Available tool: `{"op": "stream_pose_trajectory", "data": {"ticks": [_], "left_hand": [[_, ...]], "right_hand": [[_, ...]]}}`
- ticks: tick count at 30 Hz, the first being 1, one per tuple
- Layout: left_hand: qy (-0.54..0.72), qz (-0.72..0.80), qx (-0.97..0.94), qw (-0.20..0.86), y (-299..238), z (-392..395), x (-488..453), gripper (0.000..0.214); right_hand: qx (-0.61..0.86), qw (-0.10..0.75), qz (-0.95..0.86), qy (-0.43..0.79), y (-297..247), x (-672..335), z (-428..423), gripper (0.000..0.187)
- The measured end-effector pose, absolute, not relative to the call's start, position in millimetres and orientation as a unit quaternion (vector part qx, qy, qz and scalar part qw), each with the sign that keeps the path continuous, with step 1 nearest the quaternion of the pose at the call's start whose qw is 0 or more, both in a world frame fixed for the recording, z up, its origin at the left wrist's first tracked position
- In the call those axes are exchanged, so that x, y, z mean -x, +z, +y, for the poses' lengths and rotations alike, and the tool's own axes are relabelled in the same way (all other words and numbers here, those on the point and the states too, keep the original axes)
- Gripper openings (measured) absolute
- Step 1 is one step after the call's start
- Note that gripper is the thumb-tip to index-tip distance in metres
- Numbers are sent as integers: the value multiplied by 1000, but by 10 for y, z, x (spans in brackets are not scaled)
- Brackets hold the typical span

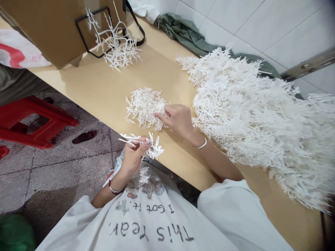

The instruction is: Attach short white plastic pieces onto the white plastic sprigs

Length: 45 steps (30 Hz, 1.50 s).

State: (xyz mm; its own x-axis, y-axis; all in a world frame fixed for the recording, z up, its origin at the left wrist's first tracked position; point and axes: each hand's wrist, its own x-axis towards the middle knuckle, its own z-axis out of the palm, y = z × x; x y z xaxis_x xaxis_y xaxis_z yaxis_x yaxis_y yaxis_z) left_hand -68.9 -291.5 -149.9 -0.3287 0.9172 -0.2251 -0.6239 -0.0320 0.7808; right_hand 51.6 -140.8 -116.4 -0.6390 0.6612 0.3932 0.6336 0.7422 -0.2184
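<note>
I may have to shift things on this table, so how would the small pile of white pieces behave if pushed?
The small pile of white pieces would probably spread rather than move as one block, since it looks like a loose heap. Each piece is likely light, being so thin. Some might snag, as they lie crossed at many angles.

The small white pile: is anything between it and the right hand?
Nothing visible is. The right hand is at the small pile, its fingers over the edge; the big pile lies off to the right.

2 hands [180, 120], 3 wht piles [146, 106]
</note>
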Motion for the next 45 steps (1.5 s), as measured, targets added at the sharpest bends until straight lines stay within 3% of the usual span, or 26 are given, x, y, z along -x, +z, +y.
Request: {"op": "stream_pose_trajectory", "data": {"ticks": [2, 4, 7, 10, 16, 23, 29, 32, 36, 40, 42, 45], "left_hand": [[694, 430, -184, 548, -1503, -2921, 697, 24], [693, 434, -191, 543, -1508, -2921, 704, 24], [697, 422, -210, 541, -1519, -2909, 718, 23], [689, 404, -262, 541, -1543, -2895, 738, 19], [655, 426, -318, 537, -1601, -2905, 760, 19], [678, 410, -231, 564, -1550, -2915, 647, 24], [647, 328, -140, 674, -1410, -2903, 648, 26], [669, 323, -96, 662, -1403, -2900, 684, 24], [703, 363, -163, 589, -1437, -2907, 708, 20], [715, 393, -175, 551, -1439, -2911, 737, 17], [715, 393, -165, 554, -1433, -2908, 762, 19], [702, 383, -145, 583, -1437, -2896, 802, 23]], "right_hand": [[361, 283, -887, 47, -1111, -528, -1508, 47], [343, 289, -878, 168, -1041, -548, -1645, 45], [271, 185, -845, 423, -973, -573, -1833, 48], [225, 135, -788, 556, -982, -574, -1928, 42], [138, 107, -776, 606, -1012, -536, -1914, 39], [128, 187, -711, 666, -1072, -499, -2005, 41], [172, 238, -566, 770, -1117, -516, -2049, 49], [208, 298, -602, 711, -1039, -552, -1887, 49], [274, 286, -818, 417, -947, -534, -1571, 31], [315, 239, -906, 154, -987, -467, -1401, 17], [306, 257, -910, 107, -1006, -460, -1426, 19], [224, 302, -905, 200, -977, -485, -1585, 19]]}}
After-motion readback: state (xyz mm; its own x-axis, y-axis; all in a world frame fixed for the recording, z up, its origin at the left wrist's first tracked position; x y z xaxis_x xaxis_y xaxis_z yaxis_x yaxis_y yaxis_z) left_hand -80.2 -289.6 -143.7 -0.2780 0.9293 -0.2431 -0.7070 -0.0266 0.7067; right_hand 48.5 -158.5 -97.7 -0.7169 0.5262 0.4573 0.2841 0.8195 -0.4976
